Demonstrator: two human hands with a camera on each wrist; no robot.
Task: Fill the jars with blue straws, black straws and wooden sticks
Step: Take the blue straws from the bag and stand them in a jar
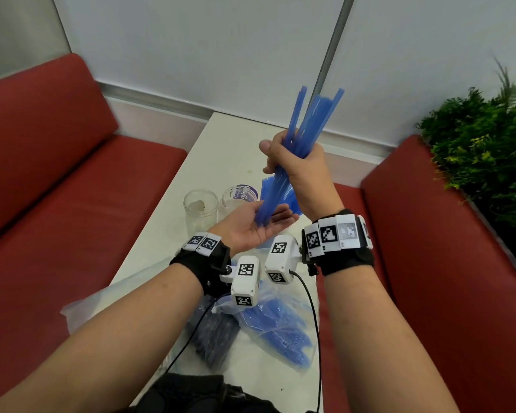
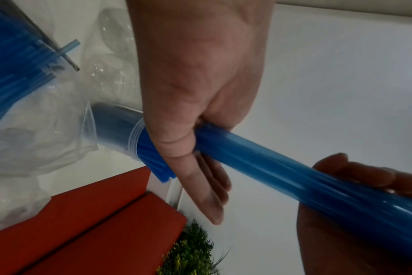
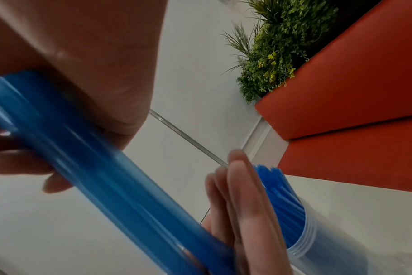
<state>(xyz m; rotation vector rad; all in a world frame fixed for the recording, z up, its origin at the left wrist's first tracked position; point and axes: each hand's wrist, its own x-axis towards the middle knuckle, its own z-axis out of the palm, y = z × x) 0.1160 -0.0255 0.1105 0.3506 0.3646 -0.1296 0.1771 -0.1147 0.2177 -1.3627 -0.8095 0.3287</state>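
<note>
Presently, frame centre: right hand (image 1: 298, 174) clasps a bundle of blue straws (image 1: 307, 120), tilted; left hand (image 1: 251, 226), palm flat and fingers straight, touches their lower ends. Jars: one part-filled (image 3: 301, 240), two clear (image 1: 200, 208) on the bench (image 1: 221, 138). Advice: tap ends level on the palm, loosen slightly, then lower upright into the jar mouth.
</note>
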